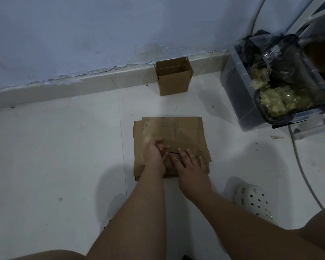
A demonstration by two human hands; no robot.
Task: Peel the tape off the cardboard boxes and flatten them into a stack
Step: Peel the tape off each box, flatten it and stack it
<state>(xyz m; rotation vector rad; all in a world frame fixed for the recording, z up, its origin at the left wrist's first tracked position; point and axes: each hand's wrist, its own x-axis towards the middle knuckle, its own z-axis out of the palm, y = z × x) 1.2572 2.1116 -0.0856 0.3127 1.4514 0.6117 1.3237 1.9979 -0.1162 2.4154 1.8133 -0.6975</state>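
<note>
Floor [64,147]: pale tiles running to a bluish wall [83,34]; all the work sits on the floor in front of the crouching person.
Flattened stack [176,124]: brown sheets in mid-floor, edges roughly squared, creased and scuffed, with a shiny patch that looks like tape [148,137].
Right hand [190,166]: fingers spread, palm down on the stack's near right part, likely pinning it so nothing slides or springs up.
Left hand [155,154]: fingers curled in, pinching at the top sheet [182,143] beside a dark slit; whether tape is between them I cannot tell.
Upright box [174,77]: open-topped, against the skirting, well apart from the stack, not yet flattened.
Clear bin [233,91]: at right, its black bag holding wadded tape [281,98], probably kept near for peelings.
</note>
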